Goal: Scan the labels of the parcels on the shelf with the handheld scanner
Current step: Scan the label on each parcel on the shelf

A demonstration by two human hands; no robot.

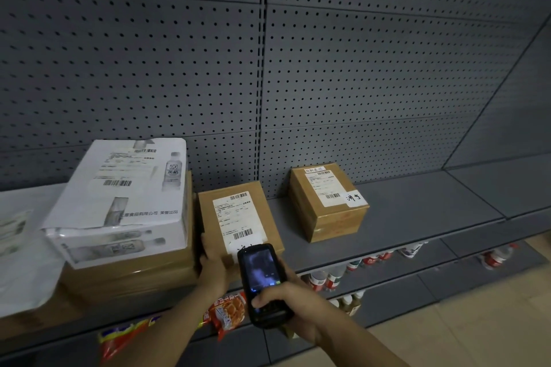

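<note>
Your right hand (286,304) grips the scanner (262,283); your left hand (213,262) clasps the middle parcel (238,217), seemingly; tilt risks misreading its label (237,214).

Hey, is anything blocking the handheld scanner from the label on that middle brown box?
Nothing visible does. The right hand holds the black handheld scanner just in front of the middle brown cardboard box, whose white shipping label faces up uncovered. The left hand grips the box's left front corner, clear of the label.
</note>
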